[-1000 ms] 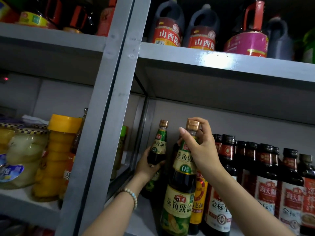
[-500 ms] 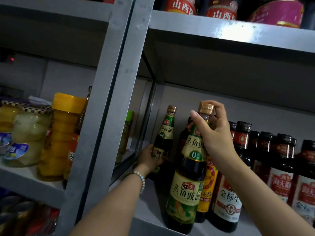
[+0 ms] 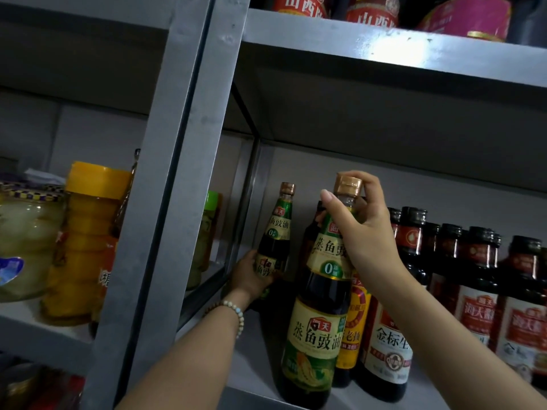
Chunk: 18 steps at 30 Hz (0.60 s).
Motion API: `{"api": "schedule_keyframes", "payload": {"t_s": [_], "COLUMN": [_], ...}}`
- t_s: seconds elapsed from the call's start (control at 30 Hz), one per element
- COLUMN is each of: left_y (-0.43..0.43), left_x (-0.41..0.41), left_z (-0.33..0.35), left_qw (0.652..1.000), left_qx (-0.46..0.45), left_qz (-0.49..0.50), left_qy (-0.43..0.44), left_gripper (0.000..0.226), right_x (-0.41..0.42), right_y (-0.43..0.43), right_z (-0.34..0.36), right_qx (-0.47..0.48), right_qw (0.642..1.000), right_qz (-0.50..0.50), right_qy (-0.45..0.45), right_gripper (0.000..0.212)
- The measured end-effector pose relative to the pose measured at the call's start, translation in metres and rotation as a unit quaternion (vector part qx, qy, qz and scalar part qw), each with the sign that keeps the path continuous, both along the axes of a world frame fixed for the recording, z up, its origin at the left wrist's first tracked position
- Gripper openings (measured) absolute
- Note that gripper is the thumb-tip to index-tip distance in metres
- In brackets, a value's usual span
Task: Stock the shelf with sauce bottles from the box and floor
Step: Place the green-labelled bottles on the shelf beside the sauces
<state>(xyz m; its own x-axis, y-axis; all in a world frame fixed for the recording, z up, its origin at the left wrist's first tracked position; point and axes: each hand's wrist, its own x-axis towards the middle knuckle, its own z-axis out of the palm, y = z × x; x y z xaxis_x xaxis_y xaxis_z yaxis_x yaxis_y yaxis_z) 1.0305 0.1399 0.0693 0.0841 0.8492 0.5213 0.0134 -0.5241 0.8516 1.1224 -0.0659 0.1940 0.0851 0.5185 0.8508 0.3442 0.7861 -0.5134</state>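
Observation:
My right hand (image 3: 362,232) grips the neck of a dark sauce bottle with a green label and a gold cap (image 3: 318,329). It stands upright at the front edge of the grey shelf (image 3: 257,359). Deeper in, at the shelf's back left, my left hand (image 3: 247,275) holds the body of a second green-label bottle (image 3: 276,232) of the same kind. To the right stand rows of dark bottles with red and white labels (image 3: 473,306).
A grey metal upright (image 3: 165,202) divides the shelving just left of my arms. Jars of yellow and pale preserved fruit (image 3: 85,241) fill the left bay. Large red-labelled jugs (image 3: 370,13) sit on the shelf above.
The view has tilted down and drawn closer. Both hands keep their grip; the front bottle stands slightly nearer the shelf's edge in view, the back bottle stays deep at the left.

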Motion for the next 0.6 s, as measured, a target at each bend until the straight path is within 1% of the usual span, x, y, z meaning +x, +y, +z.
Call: {"api": "schedule_keyframes", "payload": {"t_s": [0.1,0.27,0.33,0.4,0.47,0.6], "left_y": [0.0004,-0.0002,-0.0002,-0.0031,-0.0036,-0.0009], "left_x": [0.0002,-0.0029,-0.0032,-0.0040,-0.0050,-0.0048], "left_z": [-0.0001,-0.0037,-0.0050,-0.0034,-0.0033,-0.0043], "left_qw": [1.000,1.000,0.999,0.997,0.996,0.994], "left_qx": [0.006,0.022,0.014,-0.003,-0.018,-0.037], "left_qz": [0.006,-0.013,-0.028,-0.026,-0.030,-0.063], "left_qy": [-0.004,0.002,-0.024,-0.067,-0.087,-0.088], "left_gripper": [0.053,0.052,0.044,0.030,0.020,0.028], "right_x": [0.0002,0.0001,0.0002,0.0001,-0.0003,-0.0005], "right_y": [0.0009,0.0014,0.0016,0.0019,0.0019,0.0023], "right_z": [0.0002,-0.0001,-0.0003,-0.0002,-0.0004,-0.0007], "right_qx": [0.000,0.001,0.000,0.001,0.003,0.004], "right_qw": [1.000,1.000,1.000,1.000,1.000,1.000], "right_qz": [0.002,-0.001,-0.005,-0.005,-0.002,0.002], "right_qy": [0.003,0.007,0.007,0.006,0.006,0.009], "right_gripper": [0.029,0.029,0.029,0.029,0.028,0.028]}}
